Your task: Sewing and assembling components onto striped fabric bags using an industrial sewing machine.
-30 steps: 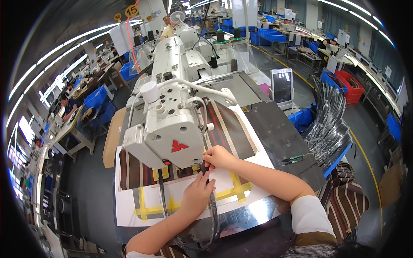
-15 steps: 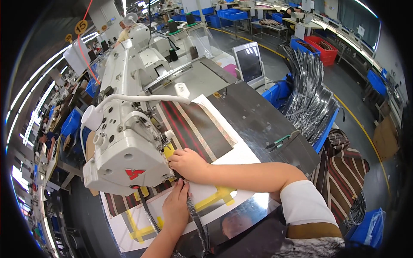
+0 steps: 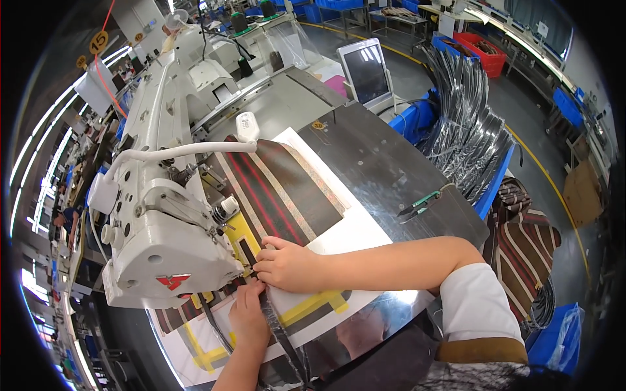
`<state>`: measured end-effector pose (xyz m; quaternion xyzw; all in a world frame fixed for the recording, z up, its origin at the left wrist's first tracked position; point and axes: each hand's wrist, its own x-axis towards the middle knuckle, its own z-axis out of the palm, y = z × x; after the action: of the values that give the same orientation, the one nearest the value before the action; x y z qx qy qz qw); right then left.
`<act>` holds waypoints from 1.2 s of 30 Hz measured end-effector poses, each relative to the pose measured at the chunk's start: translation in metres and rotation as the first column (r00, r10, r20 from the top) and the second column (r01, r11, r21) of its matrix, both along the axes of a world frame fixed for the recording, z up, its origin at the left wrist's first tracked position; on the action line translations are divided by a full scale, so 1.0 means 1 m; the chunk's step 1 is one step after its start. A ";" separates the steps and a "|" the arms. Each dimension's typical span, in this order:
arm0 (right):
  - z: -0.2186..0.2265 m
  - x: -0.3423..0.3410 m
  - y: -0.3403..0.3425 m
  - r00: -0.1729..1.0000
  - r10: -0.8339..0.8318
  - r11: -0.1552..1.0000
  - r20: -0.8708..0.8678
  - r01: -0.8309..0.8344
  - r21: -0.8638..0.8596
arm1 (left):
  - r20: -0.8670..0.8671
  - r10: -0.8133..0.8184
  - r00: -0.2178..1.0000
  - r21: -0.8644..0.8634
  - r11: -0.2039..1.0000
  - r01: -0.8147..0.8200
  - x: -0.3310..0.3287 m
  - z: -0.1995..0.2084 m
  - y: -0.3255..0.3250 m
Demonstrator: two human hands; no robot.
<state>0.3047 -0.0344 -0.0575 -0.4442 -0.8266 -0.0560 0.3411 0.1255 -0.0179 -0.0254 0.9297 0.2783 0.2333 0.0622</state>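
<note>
A white industrial sewing machine head stands at the left, over a white sheet carrying brown, red and cream striped material. Just right of its lower end, my left hand has its fingers pressed together against a shiny black strip, which trails down toward my lap. My right hand is curled near the upper end of this strip, beside a yellow slotted piece. Whatever its fingertips grip is hidden. Yellow tape marks the sheet below my right forearm.
Green-handled snips lie on the dark table plate. Beyond are a tablet-like screen and a blue bin of long black strips. Striped material hangs at the right; a thin white hose crosses the machine.
The view has shifted, so the machine appears farther left. My hands are now slightly farther from the machine head, and more of the yellow slotted piece shows. Both stay close together at the strip.
</note>
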 end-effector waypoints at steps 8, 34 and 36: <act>0.006 0.003 0.008 0.987 -0.016 0.996 0.161 0.003 0.085 | 0.033 0.012 0.999 0.105 0.994 -0.016 0.003 -0.004 0.007; 0.012 0.013 0.034 0.993 -0.110 0.993 0.034 0.111 -0.036 | -0.060 0.010 0.998 0.165 0.986 0.000 0.004 -0.012 -0.003; 0.014 0.014 0.034 0.993 -0.110 0.993 0.046 0.111 -0.027 | -0.062 0.013 0.998 0.159 0.987 -0.002 0.003 -0.010 -0.003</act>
<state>0.3184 -0.0008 -0.0438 -0.4929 -0.8089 -0.0724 0.3123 0.1290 -0.0210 -0.0358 0.9375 0.2641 0.2255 -0.0220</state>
